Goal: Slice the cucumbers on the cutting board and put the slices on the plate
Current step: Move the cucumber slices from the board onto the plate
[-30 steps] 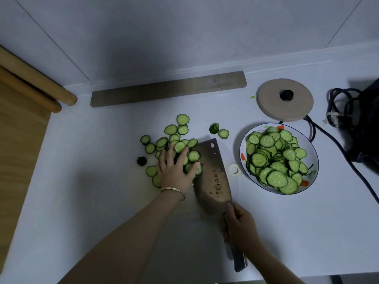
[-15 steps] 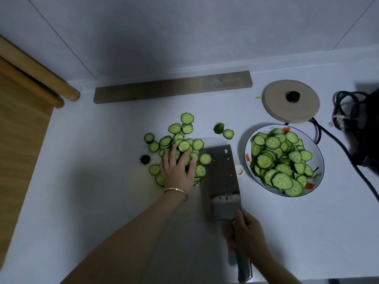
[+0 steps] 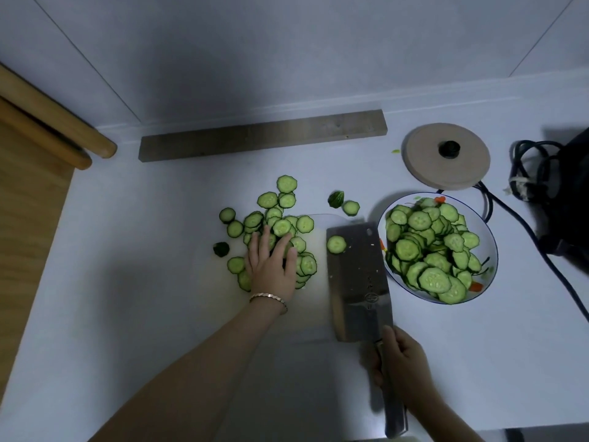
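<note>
The white desk [image 3: 143, 250] carries all items noted. A pale cutting board [image 3: 315, 307] lies at its centre, its outline faint. The plate [image 3: 487, 250], blue-rimmed, stands right of the board and is heaped with cucumber slices. The cleaver [image 3: 357, 275] lies with its broad face up between the board's loose slices and the plate, its far corner just beside the plate rim. My right hand [image 3: 401, 368] is curled round the cleaver handle at the near edge, thumb along the top. The pile of slices [image 3: 280, 224] sits on the left part of the board, several spilling onto the desk beyond. My left hand [image 3: 271, 266] rests flat on this pile, fingers straight and slightly spread, pointing away from me, well apart from the blade. One slice [image 3: 336, 244] lies on the blade's far end, between my left hand and the plate. A stem end [image 3: 335, 198] lies beyond the blade; a dark end piece [image 3: 221, 249] lies left of the pile.
</note>
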`<state>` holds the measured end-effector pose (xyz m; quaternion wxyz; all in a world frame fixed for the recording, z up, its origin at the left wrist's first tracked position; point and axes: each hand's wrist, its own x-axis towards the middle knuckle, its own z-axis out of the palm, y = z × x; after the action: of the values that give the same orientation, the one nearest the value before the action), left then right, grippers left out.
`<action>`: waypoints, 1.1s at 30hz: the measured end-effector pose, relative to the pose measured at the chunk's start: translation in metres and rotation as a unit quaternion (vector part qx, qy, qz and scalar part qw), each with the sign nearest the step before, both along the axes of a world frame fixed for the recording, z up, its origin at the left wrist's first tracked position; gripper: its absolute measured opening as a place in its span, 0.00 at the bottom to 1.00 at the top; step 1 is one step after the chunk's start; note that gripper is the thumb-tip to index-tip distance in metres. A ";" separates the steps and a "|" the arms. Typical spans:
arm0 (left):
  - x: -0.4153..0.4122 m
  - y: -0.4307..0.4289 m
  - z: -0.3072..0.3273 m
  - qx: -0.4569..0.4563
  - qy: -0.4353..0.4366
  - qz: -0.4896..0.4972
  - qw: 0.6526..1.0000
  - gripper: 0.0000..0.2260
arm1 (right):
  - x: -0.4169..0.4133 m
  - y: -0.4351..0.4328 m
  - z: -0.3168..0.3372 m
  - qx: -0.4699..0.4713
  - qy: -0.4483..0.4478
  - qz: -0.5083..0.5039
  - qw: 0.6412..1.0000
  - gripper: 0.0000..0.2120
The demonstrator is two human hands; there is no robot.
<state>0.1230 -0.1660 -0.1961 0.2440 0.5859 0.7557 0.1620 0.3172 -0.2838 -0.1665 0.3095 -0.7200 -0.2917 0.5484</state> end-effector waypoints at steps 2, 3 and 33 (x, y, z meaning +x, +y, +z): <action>0.000 0.000 0.001 -0.001 -0.002 0.001 1.000 0.25 | -0.002 -0.001 0.001 -0.003 0.010 -0.006 1.000 0.18; -0.001 0.000 0.001 -0.001 -0.004 -0.001 1.000 0.25 | -0.003 -0.002 0.002 -0.005 0.013 -0.009 1.000 0.19; -0.004 -0.004 0.008 0.007 -0.029 -0.006 1.000 0.25 | -0.047 0.005 0.001 -0.013 0.053 -0.004 0.999 0.16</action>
<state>0.1186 -0.1701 -0.1883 0.2624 0.5869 0.7439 0.1824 0.2698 -0.2788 -0.1658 0.3172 -0.6949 -0.2653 0.5883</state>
